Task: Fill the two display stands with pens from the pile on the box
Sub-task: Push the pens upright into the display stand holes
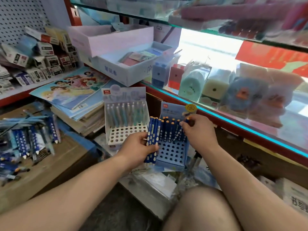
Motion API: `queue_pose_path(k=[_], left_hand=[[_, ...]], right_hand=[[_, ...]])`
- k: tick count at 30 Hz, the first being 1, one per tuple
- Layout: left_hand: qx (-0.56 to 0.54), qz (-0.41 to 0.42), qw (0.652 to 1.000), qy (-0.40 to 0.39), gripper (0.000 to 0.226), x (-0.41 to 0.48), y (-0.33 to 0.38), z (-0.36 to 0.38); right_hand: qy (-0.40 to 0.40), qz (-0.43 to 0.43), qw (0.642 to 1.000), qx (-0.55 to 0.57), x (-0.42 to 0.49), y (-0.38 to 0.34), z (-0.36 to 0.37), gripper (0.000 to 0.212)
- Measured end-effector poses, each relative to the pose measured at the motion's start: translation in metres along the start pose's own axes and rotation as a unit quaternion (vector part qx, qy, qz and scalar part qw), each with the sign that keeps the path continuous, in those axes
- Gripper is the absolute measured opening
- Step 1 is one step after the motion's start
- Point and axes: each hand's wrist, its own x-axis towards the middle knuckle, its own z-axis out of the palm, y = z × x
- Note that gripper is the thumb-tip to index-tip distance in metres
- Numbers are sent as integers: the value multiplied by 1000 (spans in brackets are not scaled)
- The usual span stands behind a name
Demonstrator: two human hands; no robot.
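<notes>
Hands are both seen up at the blue stand (pixel 171 152). A bundle (pixel 152 137) of dark blue pens is gripped in the left hand (pixel 135 148), fingers curled round it, orange ends up and white tips down, held against the stand's left edge. One pen (pixel 179 132) is pinched near its top by the right hand (pixel 199 132), thumb and fingertips closed on it. It is tilted, its lower end down among the holes at the stand's back right; whether it is seated in a hole cannot be told. The back rows of the blue stand are seen filled with upright blue pens (pixel 168 130), while the front holes are left bare.

Just to the left the white stand (pixel 123 135) is set, pale pens (pixel 125 114) lined up in its back rows, its front holes open.

Well off to the left the pile (pixel 31 139) is found: more blue pens lying loose and crossed on top of the cardboard box (pixel 55 165), towards its left edge, some blurred. A stack of books (pixel 86 117) is seen beyond the box's far right corner, beside the white stand. Along the right, a glass shelf (pixel 233 120) is loaded with wrapped sharpeners (pixel 215 90).
</notes>
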Motion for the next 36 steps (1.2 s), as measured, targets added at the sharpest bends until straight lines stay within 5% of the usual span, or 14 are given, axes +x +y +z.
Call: queue_pose_path(k=[16, 30, 33, 36], left_hand=[[-12, -10, 1000, -9, 21, 9, -4, -11], [-14, -15, 1000, -13, 24, 10, -5, -6], [-20, -16, 999, -24, 23, 8, -4, -4], [-22, -10, 998, -50, 25, 7, -1, -3]], right_hand=[[-21, 9, 999, 25, 6, 7, 13, 15], [-60, 13, 987, -150, 10, 1, 20, 32], [-1, 10, 999, -38, -6, -11, 9, 25], [-74, 21, 981, 178, -22, -28, 7, 14]])
